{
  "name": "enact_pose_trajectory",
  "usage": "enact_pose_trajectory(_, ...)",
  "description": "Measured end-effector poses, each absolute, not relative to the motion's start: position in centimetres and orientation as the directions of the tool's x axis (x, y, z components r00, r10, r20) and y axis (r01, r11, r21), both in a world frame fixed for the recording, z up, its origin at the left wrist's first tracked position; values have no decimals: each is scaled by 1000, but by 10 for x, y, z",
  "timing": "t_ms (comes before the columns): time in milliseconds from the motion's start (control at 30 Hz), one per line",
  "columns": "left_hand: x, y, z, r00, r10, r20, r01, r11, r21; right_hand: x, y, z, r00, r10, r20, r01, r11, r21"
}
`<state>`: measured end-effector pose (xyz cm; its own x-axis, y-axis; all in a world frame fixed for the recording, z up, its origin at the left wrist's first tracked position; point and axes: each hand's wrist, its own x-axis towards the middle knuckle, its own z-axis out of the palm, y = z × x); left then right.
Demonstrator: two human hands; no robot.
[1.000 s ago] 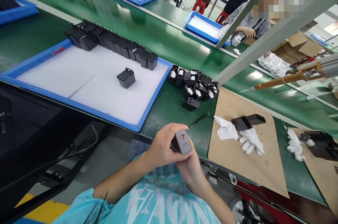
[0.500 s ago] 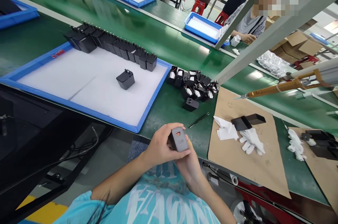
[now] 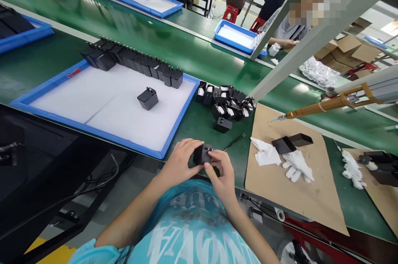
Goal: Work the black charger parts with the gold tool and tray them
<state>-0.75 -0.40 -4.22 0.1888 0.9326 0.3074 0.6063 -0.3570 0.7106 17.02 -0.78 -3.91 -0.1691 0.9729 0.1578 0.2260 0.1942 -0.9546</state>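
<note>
A black power adapter [image 3: 201, 155] is between my two hands, close to the bench's front edge. My left hand [image 3: 182, 162] grips its left side, fingers over the top and thumb below. On the right side, the thumb and index finger of my right hand [image 3: 222, 170] pinch it near its plug pins. Just beyond lies a pair of black tweezers [image 3: 234, 142]. To the left, one black adapter [image 3: 148, 98] stands on the white liner of a blue tray [image 3: 163, 150]. A row of similar adapters [image 3: 137, 61] lines the tray's back edge.
Several open adapter housings [image 3: 231, 104] with white parts inside are heaped right of the tray. Brown paper [image 3: 298, 201] bears white gloves [image 3: 297, 166], a white cloth [image 3: 265, 151] and black cases [image 3: 284, 145]. An orange-handled tool [image 3: 323, 106] hangs above it. Co-workers sit across the bench.
The adapter has been turned: its port face showed before, and now its pin side does. My right hand has come from beneath it to its right side. The view has shifted slightly.
</note>
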Motion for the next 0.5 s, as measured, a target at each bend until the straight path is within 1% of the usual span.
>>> enact_pose_trajectory(100,-11,-3,-42,223,938,266,566,-346,748,170,-7,-37,-213,960,180,249,232,-940)
enact_pose_trajectory(200,-10,-3,-39,213,945,248,540,-325,776,171,-4,-35,-224,958,177,268,235,-934)
enact_pose_trajectory(267,-7,-3,-39,202,943,264,548,-332,768,174,-1,-35,-209,966,151,271,205,-941)
enact_pose_trajectory(367,-1,-2,-42,197,921,336,575,-386,722,181,4,-35,-151,981,125,262,161,-951)
enact_pose_trajectory(433,3,-2,-43,146,926,349,588,-365,722,187,8,-35,-115,985,126,270,153,-951)
enact_pose_trajectory(500,3,-4,-40,60,951,302,585,-279,762,195,13,-34,-88,987,135,271,154,-950)
